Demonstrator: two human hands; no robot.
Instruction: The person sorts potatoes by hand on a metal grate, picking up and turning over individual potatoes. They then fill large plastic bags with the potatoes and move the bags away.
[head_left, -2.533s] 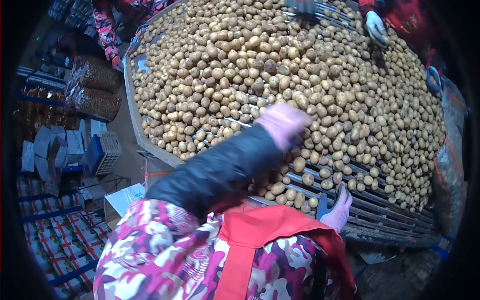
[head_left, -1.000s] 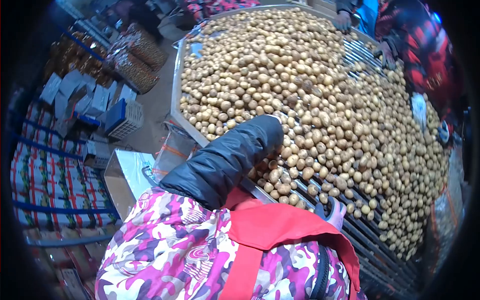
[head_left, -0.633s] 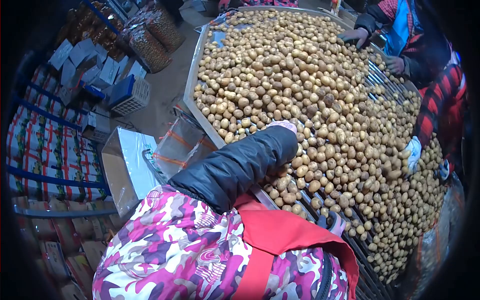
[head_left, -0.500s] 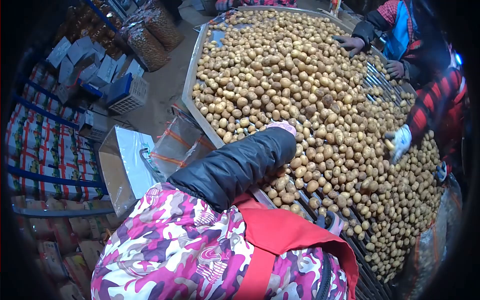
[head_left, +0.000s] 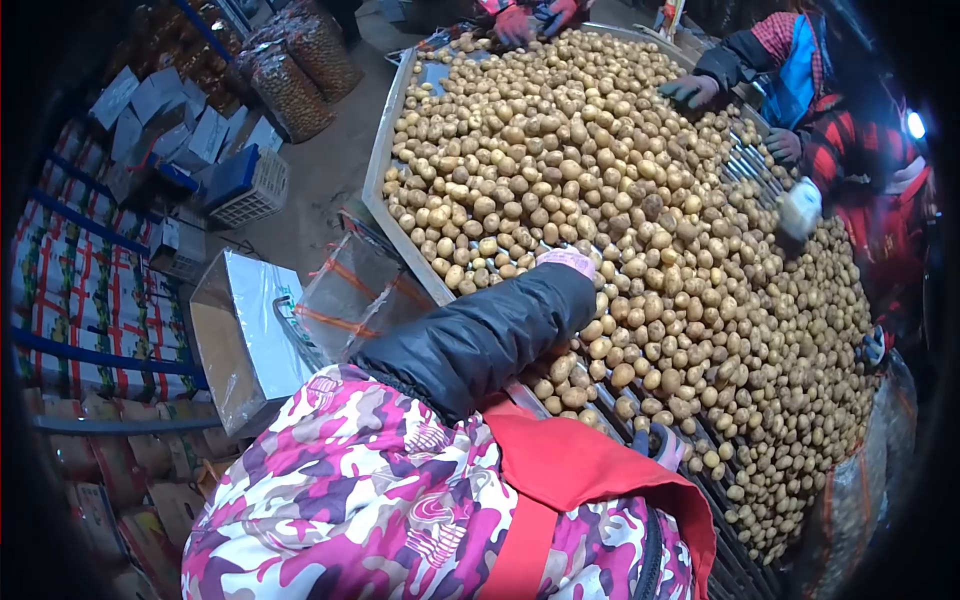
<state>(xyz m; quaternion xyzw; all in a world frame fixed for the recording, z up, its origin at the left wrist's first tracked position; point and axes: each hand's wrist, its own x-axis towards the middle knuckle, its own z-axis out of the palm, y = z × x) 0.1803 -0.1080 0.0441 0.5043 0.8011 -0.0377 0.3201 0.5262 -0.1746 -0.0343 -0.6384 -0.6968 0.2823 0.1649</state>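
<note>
A broad heap of potatoes (head_left: 560, 150) covers a metal-edged sorting table (head_left: 385, 145) with slatted rollers. My left hand (head_left: 568, 262) reaches over the near edge among the potatoes; only its pink glove cuff shows past the black padded sleeve, and its fingers are hidden. Lower down, my right hand (head_left: 658, 443) is partly covered by a red apron flap (head_left: 585, 465). Its grey-blue gloved fingertips show apart beside the dark rollers (head_left: 715, 485), close to several potatoes, with nothing visible between them.
Co-workers' gloved hands are at the far edge (head_left: 530, 22) and right side (head_left: 690, 90); one white glove (head_left: 800, 208) is blurred. An open carton (head_left: 235, 330) and a clear bag (head_left: 350, 290) stand left of the table. Filled sacks (head_left: 290, 90) and a crate (head_left: 250, 185) are behind.
A co-worker's red-and-dark gloved hands have come into view at the far edge. The white-gloved hand at right has moved up and away. My own hands have hardly moved.
</note>
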